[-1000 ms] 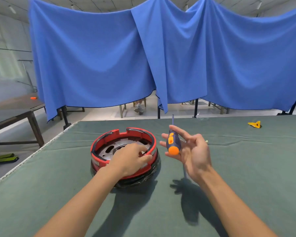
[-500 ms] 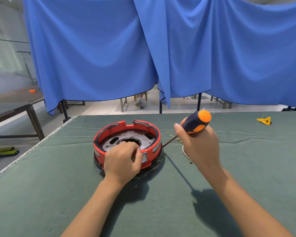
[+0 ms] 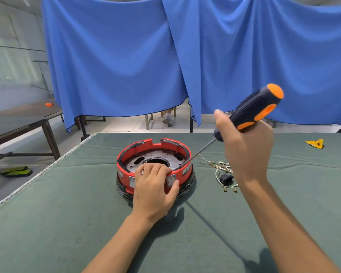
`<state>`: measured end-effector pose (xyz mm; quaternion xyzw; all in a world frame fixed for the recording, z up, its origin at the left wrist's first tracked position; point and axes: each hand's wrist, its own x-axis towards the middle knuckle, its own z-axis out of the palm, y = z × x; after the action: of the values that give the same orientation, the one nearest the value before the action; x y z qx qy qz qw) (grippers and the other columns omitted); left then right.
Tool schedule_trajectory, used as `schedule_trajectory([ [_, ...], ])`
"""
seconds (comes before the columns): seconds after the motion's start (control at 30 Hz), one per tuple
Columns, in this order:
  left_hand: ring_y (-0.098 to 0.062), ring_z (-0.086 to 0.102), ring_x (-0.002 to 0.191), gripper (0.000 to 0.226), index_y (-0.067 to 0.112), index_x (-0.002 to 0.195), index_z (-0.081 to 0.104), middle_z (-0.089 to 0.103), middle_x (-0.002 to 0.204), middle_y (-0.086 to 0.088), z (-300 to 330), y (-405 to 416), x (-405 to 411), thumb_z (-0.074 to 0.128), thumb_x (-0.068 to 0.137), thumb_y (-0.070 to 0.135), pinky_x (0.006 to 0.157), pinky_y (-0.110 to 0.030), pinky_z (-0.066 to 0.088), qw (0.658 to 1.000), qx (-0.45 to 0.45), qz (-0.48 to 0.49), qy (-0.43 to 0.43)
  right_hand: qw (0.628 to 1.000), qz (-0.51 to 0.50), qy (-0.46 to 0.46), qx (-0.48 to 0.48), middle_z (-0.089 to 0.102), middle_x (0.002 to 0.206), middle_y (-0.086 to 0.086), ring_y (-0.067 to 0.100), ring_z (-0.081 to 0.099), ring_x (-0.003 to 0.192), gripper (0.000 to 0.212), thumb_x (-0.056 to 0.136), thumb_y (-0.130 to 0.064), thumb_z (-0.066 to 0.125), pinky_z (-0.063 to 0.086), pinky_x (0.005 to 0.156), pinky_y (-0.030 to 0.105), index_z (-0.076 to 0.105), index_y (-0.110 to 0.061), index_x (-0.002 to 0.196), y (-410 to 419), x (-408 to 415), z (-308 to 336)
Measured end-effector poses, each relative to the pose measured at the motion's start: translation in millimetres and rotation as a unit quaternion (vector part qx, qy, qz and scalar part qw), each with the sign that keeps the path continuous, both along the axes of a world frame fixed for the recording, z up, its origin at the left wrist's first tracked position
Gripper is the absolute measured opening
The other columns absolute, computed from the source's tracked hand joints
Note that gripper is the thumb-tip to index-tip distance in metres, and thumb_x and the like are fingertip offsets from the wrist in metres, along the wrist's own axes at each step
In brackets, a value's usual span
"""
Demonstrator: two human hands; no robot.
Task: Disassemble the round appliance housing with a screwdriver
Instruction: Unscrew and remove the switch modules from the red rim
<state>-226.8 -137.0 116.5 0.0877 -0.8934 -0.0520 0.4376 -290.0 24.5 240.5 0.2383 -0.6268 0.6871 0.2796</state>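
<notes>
One wide table (image 3: 67,223) covered in dark green cloth fills the lower view, with blue drapes (image 3: 116,56) hanging behind it. Near the table's middle sits the round appliance housing (image 3: 126,164), a red ring on a black base, open at the top so its metal plate and central hole show. It lies flat, which probably gives the tool a clear way in from above.

The person's left hand (image 3: 155,189) grips the near wall of the housing, fingers hooked over the rim and thumb pressed against the outside, seemingly to brace it against the tool's push and twist. The right hand (image 3: 244,150) is closed around the black and orange screwdriver (image 3: 254,111), held high to the right. The shaft slants down and left, its tip inside the ring's right side, apparently at a screw, though the screw itself is too small to make out.

A small bundle of loose wires (image 3: 220,168) with a black plug lies on the cloth just right of the housing, seemingly already removed. A yellow scrap (image 3: 315,143) rests well apart, far right.
</notes>
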Motion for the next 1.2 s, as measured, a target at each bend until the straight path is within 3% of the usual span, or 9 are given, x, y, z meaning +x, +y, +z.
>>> schedule_trajectory([
  [0.17, -0.024, 0.057, 0.092, 0.023, 0.016, 0.085, 0.065, 0.064, 0.088, 0.003, 4, 3, -9, 0.068, 0.072, 0.035, 0.096, -0.039, 0.033, 0.999, -0.001, 0.032, -0.005, 0.999, 0.011, -0.035, 0.031, 0.055, 0.055, 0.018, 0.04, 0.051, 0.055, 0.031, 0.063, -0.027, 0.06, 0.048, 0.051, 0.046, 0.056, 0.003, 0.064, 0, -3, -2],
  [0.3, -0.031, 0.058, 0.101, 0.027, 0.015, 0.087, 0.067, 0.064, 0.09, -0.003, 2, 20, -12, 0.077, 0.067, 0.03, 0.102, -0.053, 0.035, 0.994, 0.028, 0.107, -0.022, 1.0, 0.006, -0.01, 0.014, 0.057, 0.057, 0.022, 0.036, 0.053, 0.056, 0.036, 0.058, -0.029, 0.056, 0.046, 0.052, 0.038, 0.052, 0.006, 0.059, 1, 2, 2],
  [0.47, -0.027, 0.058, 0.1, 0.034, 0.018, 0.098, 0.066, 0.064, 0.096, 0.0, -5, 22, -6, 0.077, 0.07, 0.034, 0.108, -0.046, 0.023, 0.993, 0.036, 0.107, -0.013, 1.0, 0.009, 0.012, 0.016, 0.052, 0.047, 0.012, 0.022, 0.045, 0.047, 0.029, 0.061, -0.026, 0.056, 0.038, 0.046, 0.028, 0.048, 0.0, 0.053, -3, 9, 6],
  [0.6, -0.025, 0.058, 0.097, 0.033, 0.019, 0.1, 0.065, 0.064, 0.097, 0.002, -7, 18, -4, 0.073, 0.073, 0.037, 0.106, -0.043, 0.023, 0.995, 0.041, 0.092, -0.005, 0.999, 0.005, 0.014, 0.029, 0.049, 0.049, 0.018, 0.016, 0.039, 0.048, 0.031, 0.061, -0.025, 0.055, 0.033, 0.047, 0.028, 0.045, 0.004, 0.055, -9, 13, 3],
  [0.73, -0.024, 0.058, 0.095, 0.031, 0.02, 0.098, 0.064, 0.063, 0.096, 0.004, -8, 15, -5, 0.063, 0.075, 0.04, 0.105, -0.042, 0.024, 0.995, 0.042, 0.086, 0.005, 0.999, -0.001, 0.024, 0.03, 0.046, 0.042, 0.002, 0.012, 0.039, 0.045, 0.026, 0.062, -0.025, 0.055, 0.033, 0.045, 0.023, 0.045, -0.003, 0.052, -9, 11, 5],
  [0.83, -0.023, 0.057, 0.093, 0.03, 0.02, 0.097, 0.064, 0.063, 0.095, 0.004, -8, 15, -5, 0.061, 0.075, 0.041, 0.104, -0.042, 0.025, 0.995, 0.049, 0.085, 0.005, 0.999, 0.005, 0.03, 0.031, 0.049, 0.043, 0.002, 0.01, 0.04, 0.044, 0.024, 0.063, -0.024, 0.056, 0.032, 0.043, 0.016, 0.044, -0.008, 0.05, -9, 11, 5],
  [1.0, -0.022, 0.057, 0.093, 0.03, 0.02, 0.096, 0.064, 0.063, 0.094, 0.006, -9, 13, -6, 0.061, 0.074, 0.041, 0.103, -0.042, 0.026, 0.996, 0.051, 0.078, 0.016, 0.999, -0.003, 0.034, 0.03, 0.046, 0.043, 0.003, 0.011, 0.038, 0.044, 0.025, 0.063, -0.024, 0.056, 0.033, 0.044, 0.021, 0.039, -0.011, 0.049, -12, 11, 6],
  [1.13, -0.022, 0.057, 0.092, 0.03, 0.019, 0.094, 0.064, 0.063, 0.092, 0.005, -8, 9, -9, 0.062, 0.073, 0.041, 0.104, -0.041, 0.025, 0.995, 0.054, 0.08, 0.019, 0.999, -0.008, 0.035, 0.034, 0.056, 0.051, 0.016, 0.027, 0.048, 0.051, 0.028, 0.063, -0.026, 0.055, 0.038, 0.048, 0.03, 0.047, -0.001, 0.054, -15, 8, 7],
  [1.2, -0.023, 0.057, 0.092, 0.029, 0.019, 0.093, 0.064, 0.063, 0.092, 0.005, -9, 8, -10, 0.062, 0.073, 0.04, 0.104, -0.041, 0.025, 0.995, 0.056, 0.079, 0.022, 0.999, -0.003, 0.031, 0.033, 0.054, 0.049, 0.013, 0.024, 0.046, 0.048, 0.027, 0.063, -0.026, 0.056, 0.037, 0.047, 0.028, 0.043, -0.004, 0.053, -14, 7, 7],
])
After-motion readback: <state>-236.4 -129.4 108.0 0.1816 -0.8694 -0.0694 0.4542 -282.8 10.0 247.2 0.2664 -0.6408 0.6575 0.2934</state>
